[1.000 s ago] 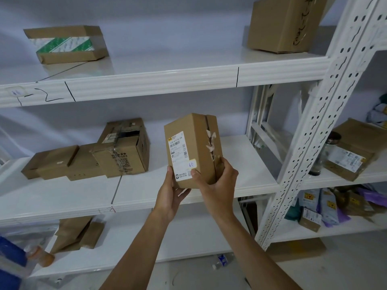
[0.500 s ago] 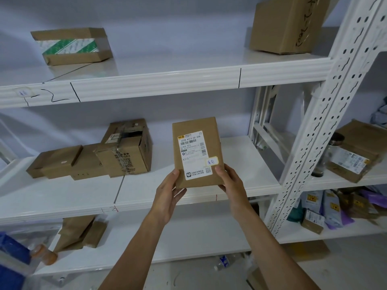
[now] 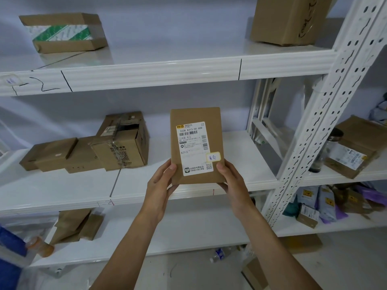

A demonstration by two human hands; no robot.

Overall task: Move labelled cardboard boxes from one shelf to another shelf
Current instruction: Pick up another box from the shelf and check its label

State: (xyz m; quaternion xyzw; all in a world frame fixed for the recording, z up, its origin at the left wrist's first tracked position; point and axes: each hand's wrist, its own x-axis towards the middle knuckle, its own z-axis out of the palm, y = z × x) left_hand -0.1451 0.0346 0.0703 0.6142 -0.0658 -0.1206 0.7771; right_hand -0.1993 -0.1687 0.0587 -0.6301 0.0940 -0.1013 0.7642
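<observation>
Turned label-forward, brown cardboard box (image 3: pixel 196 130) bears white shipping label (image 3: pixel 193 148).

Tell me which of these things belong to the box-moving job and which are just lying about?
Part of the job:
- labelled box, held upright in the left hand and right hand
- cardboard boxes on the middle shelf
- green-taped box on the top shelf

Just lying about:
- plastic bottle on the floor
- dark-lidded jar
- pouches on the right-hand rack
</observation>
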